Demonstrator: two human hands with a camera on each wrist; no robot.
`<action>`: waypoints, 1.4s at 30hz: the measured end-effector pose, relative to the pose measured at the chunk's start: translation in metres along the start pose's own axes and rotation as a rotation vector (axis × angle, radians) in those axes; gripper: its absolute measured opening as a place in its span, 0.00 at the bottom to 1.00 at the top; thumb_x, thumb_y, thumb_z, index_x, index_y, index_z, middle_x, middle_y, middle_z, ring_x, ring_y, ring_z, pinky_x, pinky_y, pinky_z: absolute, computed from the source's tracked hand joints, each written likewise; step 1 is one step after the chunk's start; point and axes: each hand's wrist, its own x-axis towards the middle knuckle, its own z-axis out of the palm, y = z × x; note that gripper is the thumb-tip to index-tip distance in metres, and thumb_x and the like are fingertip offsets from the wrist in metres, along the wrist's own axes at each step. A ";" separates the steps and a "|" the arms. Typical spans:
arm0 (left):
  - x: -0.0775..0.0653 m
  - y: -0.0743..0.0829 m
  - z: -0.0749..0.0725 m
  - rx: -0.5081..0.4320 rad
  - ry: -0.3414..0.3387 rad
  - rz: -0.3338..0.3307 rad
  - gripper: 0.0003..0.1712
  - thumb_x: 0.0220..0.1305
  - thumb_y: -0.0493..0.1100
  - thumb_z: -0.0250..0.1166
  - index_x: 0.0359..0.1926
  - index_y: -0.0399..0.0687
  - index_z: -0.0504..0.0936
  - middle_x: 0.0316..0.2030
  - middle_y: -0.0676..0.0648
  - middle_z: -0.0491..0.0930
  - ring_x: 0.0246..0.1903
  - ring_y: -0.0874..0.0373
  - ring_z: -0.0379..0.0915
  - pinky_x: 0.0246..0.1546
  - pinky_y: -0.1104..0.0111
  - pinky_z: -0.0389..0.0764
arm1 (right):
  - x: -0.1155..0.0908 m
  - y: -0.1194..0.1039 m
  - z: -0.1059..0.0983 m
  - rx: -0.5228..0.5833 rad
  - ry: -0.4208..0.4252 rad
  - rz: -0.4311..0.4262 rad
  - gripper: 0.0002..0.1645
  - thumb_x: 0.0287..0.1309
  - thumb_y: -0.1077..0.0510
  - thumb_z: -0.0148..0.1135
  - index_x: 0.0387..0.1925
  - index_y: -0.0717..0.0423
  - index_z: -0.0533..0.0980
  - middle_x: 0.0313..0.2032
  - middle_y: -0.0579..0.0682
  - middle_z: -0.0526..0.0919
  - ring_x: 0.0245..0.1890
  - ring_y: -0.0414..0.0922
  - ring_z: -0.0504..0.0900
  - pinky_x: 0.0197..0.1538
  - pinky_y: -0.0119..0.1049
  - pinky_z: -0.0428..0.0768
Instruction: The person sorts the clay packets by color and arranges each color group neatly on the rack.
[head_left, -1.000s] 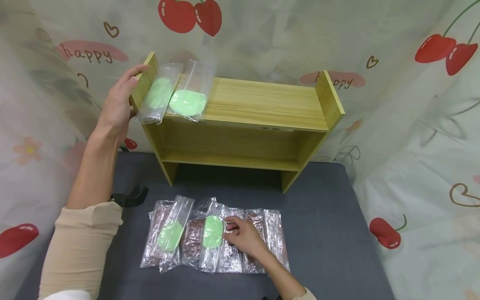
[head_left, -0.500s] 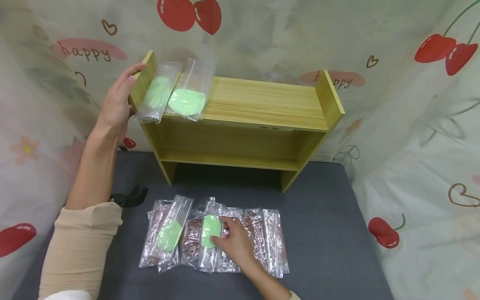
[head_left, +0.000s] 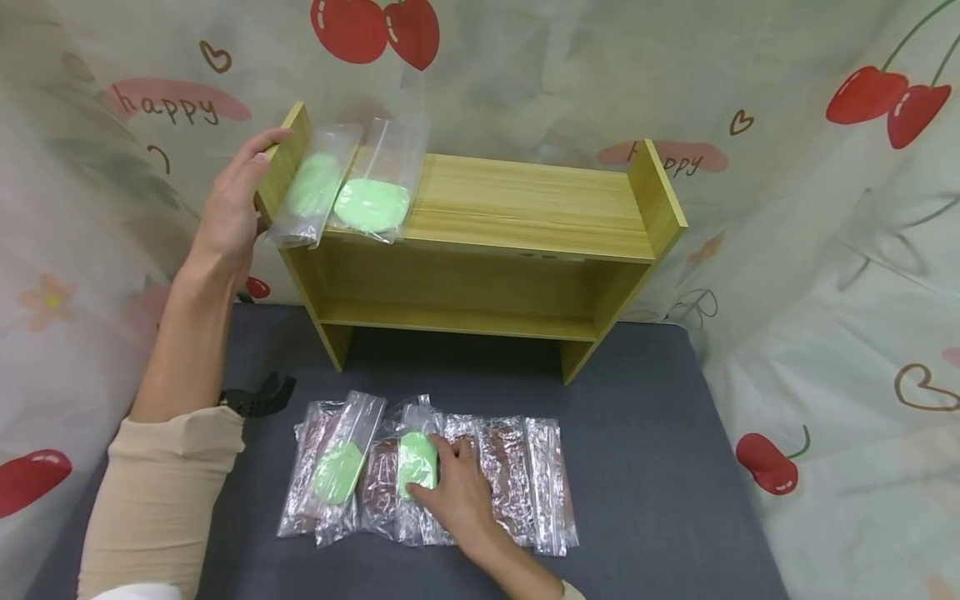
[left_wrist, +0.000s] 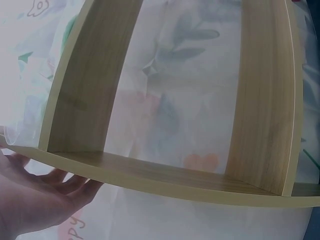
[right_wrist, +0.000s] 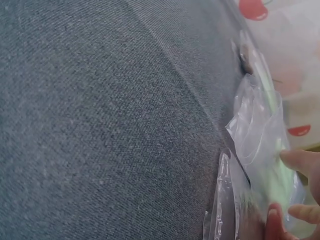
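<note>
Near the shelf (head_left: 525, 208), the right hand (head_left: 459, 496) grips a packet (head_left: 416, 463)

left grip (left_wrist: 42, 200) holds wooden shelf (left_wrist: 267, 100)

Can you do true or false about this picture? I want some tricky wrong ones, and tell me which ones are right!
1. The left hand grips one end of the pale brown wooden shelf. True.
2. Two clear plastic packets with pale green patches are on the shelf's lower level. False: they are on its upper level.
3. The right hand is touching a cherry. False: it touches a green-patched clear packet on the dark grey table.
4. White material printed with red cherries is behind the shelf. True.
5. Both hands are on the shelf. False: only the left is.
</note>
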 end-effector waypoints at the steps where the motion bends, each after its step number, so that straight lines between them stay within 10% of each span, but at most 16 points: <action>1: 0.000 0.000 0.000 0.000 -0.001 0.000 0.23 0.78 0.52 0.43 0.69 0.61 0.70 0.60 0.48 0.63 0.51 0.58 0.62 0.52 0.57 0.58 | 0.000 0.000 0.001 -0.016 0.009 -0.011 0.50 0.40 0.40 0.80 0.67 0.46 0.71 0.46 0.53 0.76 0.23 0.37 0.71 0.20 0.28 0.68; 20: -0.001 0.000 0.001 0.033 -0.012 0.021 0.24 0.79 0.53 0.41 0.70 0.61 0.69 0.67 0.51 0.60 0.55 0.57 0.60 0.54 0.58 0.56 | -0.002 0.003 0.014 -0.053 0.098 -0.098 0.47 0.36 0.46 0.83 0.62 0.45 0.73 0.33 0.45 0.78 0.18 0.33 0.66 0.17 0.24 0.64; 30: -0.001 -0.002 -0.001 0.108 -0.005 0.018 0.25 0.79 0.54 0.38 0.71 0.64 0.66 0.74 0.57 0.52 0.69 0.60 0.45 0.69 0.51 0.39 | 0.002 0.004 0.003 0.277 -0.002 -0.073 0.43 0.40 0.59 0.80 0.61 0.47 0.74 0.31 0.40 0.78 0.25 0.32 0.75 0.26 0.28 0.75; 42: 0.000 -0.003 0.000 0.077 -0.003 0.024 0.25 0.79 0.52 0.39 0.70 0.63 0.68 0.71 0.52 0.56 0.63 0.57 0.54 0.63 0.57 0.50 | 0.017 0.006 -0.027 0.595 -0.109 -0.025 0.40 0.45 0.65 0.75 0.61 0.44 0.72 0.43 0.51 0.83 0.30 0.38 0.80 0.31 0.33 0.81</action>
